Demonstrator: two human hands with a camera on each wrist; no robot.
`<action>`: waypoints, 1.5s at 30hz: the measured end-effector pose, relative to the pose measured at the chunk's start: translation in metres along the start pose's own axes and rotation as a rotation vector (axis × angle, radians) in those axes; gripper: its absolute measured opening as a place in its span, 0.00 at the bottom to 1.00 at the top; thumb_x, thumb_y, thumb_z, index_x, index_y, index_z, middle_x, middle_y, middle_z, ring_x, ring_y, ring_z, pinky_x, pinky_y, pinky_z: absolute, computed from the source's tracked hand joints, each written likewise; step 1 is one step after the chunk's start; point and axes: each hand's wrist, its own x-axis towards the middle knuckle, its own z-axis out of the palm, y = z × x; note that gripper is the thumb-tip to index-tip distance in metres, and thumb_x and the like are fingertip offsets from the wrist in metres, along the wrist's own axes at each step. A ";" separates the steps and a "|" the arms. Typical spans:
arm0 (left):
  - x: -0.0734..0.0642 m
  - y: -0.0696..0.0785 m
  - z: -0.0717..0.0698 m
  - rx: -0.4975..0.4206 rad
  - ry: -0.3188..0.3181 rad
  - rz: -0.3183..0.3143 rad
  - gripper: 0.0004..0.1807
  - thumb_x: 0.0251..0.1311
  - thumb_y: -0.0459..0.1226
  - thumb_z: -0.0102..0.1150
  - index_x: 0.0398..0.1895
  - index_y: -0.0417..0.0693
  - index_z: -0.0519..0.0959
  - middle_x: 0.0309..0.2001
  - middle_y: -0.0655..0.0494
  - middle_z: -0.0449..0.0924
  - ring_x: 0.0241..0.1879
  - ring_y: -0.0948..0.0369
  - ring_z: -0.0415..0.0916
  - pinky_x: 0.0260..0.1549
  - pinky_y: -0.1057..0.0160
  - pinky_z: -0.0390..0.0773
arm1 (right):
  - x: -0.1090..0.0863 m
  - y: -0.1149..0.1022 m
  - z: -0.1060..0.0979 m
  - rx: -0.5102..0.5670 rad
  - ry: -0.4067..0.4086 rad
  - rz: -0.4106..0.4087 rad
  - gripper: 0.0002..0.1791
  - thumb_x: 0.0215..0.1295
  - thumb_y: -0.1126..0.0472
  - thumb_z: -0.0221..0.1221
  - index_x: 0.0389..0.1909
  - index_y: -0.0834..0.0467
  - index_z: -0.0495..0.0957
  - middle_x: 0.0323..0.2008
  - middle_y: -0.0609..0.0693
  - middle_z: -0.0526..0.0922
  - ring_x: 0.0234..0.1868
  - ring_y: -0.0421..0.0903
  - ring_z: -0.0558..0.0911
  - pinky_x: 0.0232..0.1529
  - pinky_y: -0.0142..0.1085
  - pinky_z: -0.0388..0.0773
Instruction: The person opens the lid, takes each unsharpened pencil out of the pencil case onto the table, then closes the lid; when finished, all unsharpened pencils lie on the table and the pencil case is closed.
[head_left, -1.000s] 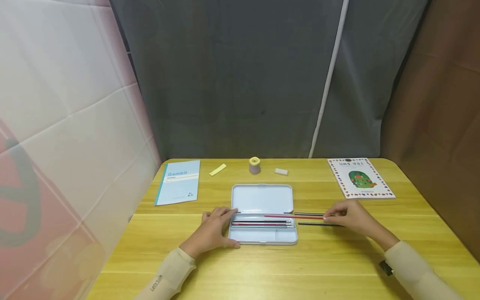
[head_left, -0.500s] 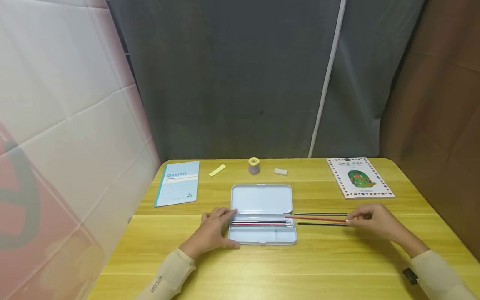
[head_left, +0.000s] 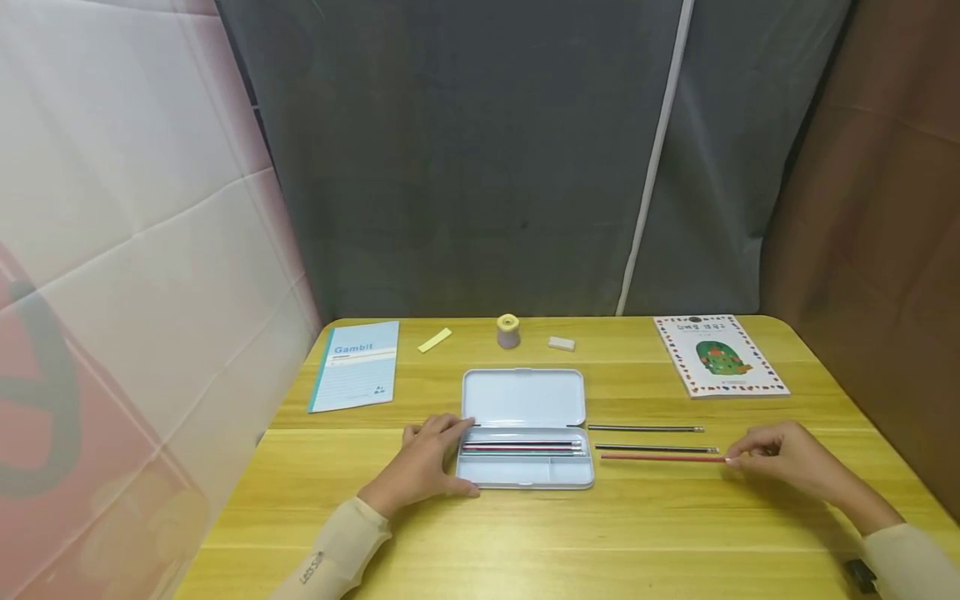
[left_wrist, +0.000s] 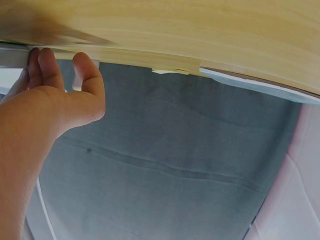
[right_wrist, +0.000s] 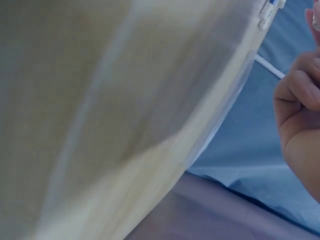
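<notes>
In the head view a white pencil case [head_left: 523, 398] lies with its lid open, several pencils [head_left: 521, 447] side by side in its tray. My left hand [head_left: 425, 461] holds the case's left end, thumb at the front corner and fingers at the back one; the left wrist view shows this hand [left_wrist: 60, 95] against the case's edge. To the right, my right hand [head_left: 783, 458] pinches a red pencil [head_left: 660, 457] by its right end, just in front of two dark pencils [head_left: 647, 428] lying on the table. In the right wrist view the right hand [right_wrist: 302, 100] is partly cut off.
Along the back of the table [head_left: 525, 542] stand a light blue notebook [head_left: 358, 367], a yellow strip [head_left: 435, 340], a small yellow-topped round object [head_left: 508, 332] and a white eraser [head_left: 562, 343]. A picture-covered book [head_left: 722, 357] lies back right.
My right hand has drawn the red pencil out of the case, moving right and then toward the front, past the dark pencils. My left hand has stayed at the case.
</notes>
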 end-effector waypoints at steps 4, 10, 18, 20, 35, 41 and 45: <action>0.000 -0.001 0.000 0.000 -0.001 -0.002 0.59 0.42 0.56 0.87 0.78 0.44 0.72 0.67 0.50 0.78 0.70 0.49 0.71 0.59 0.44 0.59 | -0.003 0.004 0.001 0.000 -0.017 -0.010 0.07 0.62 0.69 0.73 0.32 0.53 0.92 0.27 0.36 0.85 0.26 0.31 0.71 0.26 0.32 0.67; 0.000 -0.001 0.000 0.001 0.002 -0.002 0.59 0.41 0.56 0.87 0.77 0.44 0.72 0.66 0.50 0.78 0.70 0.49 0.71 0.59 0.45 0.59 | -0.001 0.003 0.005 -0.020 -0.070 0.014 0.04 0.62 0.65 0.74 0.33 0.52 0.92 0.29 0.35 0.87 0.27 0.29 0.71 0.27 0.31 0.68; 0.000 0.000 0.000 -0.006 -0.004 -0.008 0.58 0.42 0.56 0.87 0.78 0.45 0.72 0.67 0.50 0.78 0.70 0.49 0.70 0.59 0.45 0.59 | 0.004 -0.002 0.008 -0.033 -0.143 0.068 0.02 0.64 0.62 0.74 0.33 0.51 0.92 0.32 0.37 0.90 0.29 0.28 0.71 0.29 0.31 0.69; 0.000 0.000 0.000 -0.005 -0.005 -0.011 0.58 0.42 0.56 0.87 0.78 0.45 0.72 0.68 0.50 0.77 0.70 0.49 0.70 0.59 0.45 0.59 | 0.004 -0.004 0.009 -0.037 -0.154 0.088 0.01 0.64 0.61 0.74 0.33 0.52 0.92 0.32 0.38 0.90 0.28 0.29 0.71 0.29 0.31 0.70; 0.000 -0.001 0.001 -0.010 -0.007 -0.016 0.59 0.42 0.56 0.87 0.78 0.45 0.71 0.68 0.50 0.77 0.70 0.50 0.70 0.59 0.45 0.59 | 0.006 -0.008 0.015 -0.089 -0.153 0.169 0.03 0.61 0.59 0.76 0.32 0.51 0.91 0.28 0.39 0.88 0.25 0.31 0.69 0.27 0.31 0.70; 0.001 -0.001 0.001 -0.010 -0.009 -0.018 0.59 0.42 0.56 0.87 0.78 0.45 0.71 0.69 0.50 0.77 0.71 0.50 0.70 0.60 0.45 0.59 | 0.005 -0.008 0.015 -0.094 -0.153 0.183 0.04 0.61 0.58 0.76 0.32 0.51 0.91 0.28 0.40 0.88 0.26 0.31 0.69 0.28 0.31 0.69; 0.000 -0.001 0.001 -0.012 -0.012 -0.014 0.59 0.42 0.56 0.87 0.78 0.44 0.71 0.69 0.49 0.77 0.71 0.49 0.70 0.60 0.44 0.59 | 0.005 -0.008 0.016 -0.092 -0.153 0.187 0.04 0.60 0.58 0.76 0.33 0.52 0.91 0.29 0.40 0.89 0.26 0.31 0.69 0.28 0.31 0.70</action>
